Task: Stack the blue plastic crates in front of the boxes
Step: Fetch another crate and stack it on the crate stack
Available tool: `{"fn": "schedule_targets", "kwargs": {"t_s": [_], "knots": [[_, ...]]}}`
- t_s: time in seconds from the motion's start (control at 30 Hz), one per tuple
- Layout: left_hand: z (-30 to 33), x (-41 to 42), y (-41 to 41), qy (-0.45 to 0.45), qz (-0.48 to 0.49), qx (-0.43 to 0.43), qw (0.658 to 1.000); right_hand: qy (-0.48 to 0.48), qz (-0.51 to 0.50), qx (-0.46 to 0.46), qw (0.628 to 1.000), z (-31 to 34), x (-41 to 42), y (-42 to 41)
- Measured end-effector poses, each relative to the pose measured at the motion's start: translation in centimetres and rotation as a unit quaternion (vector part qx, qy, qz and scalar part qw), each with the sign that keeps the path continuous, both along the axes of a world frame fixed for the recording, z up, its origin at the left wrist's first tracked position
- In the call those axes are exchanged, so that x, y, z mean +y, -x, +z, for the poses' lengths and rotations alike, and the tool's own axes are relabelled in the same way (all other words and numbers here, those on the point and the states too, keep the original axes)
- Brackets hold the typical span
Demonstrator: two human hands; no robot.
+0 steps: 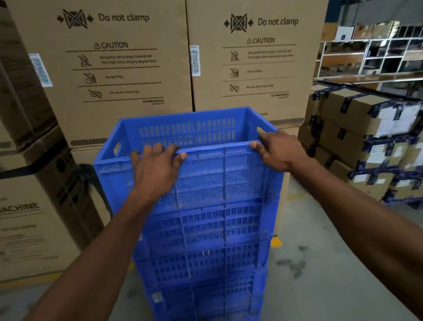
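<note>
Standing tall on floor (322,294), blue crate stack (208,240) already several high, just before washing machine boxes (106,54). Top crate (194,142) seated. Left hand (155,166) and right hand (277,149) grip its near rim, fingers curled over. Likely final settling. Boxes close behind and left; taped cartons (368,131) right, open floor between.

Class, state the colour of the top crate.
Blue, in the head view: top crate.

two hands (154,169), one stack of perhaps four blue crates (206,213), four big washing machine boxes (99,47), several taped cartons (370,118).
</note>
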State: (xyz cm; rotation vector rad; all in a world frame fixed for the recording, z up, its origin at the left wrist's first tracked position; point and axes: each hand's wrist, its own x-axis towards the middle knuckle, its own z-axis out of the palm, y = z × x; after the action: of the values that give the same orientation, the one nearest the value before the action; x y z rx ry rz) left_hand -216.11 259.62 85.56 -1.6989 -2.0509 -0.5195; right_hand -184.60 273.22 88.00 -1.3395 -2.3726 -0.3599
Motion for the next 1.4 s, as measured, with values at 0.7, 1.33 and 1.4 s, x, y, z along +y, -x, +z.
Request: {"fn": "schedule_targets", "kwargs": {"t_s": [0.7, 1.33, 1.4], "knots": [[-3.0, -3.3, 1.8, -0.022, -0.007, -0.011, 1.0, -0.07, 0.015, 0.002, 0.997, -4.8, -2.9, 4.4], [-6.5, -2.8, 1.7, -0.084, 0.004, 0.013, 0.996, -0.122, 0.0, 0.064, 0.99, -6.3, -4.4, 5.3], [-6.8, -2.5, 1.3, -0.091, 0.012, -0.004, 0.996, -0.126, -0.003, 0.084, 0.988, -6.6, -4.2, 5.6]]}}
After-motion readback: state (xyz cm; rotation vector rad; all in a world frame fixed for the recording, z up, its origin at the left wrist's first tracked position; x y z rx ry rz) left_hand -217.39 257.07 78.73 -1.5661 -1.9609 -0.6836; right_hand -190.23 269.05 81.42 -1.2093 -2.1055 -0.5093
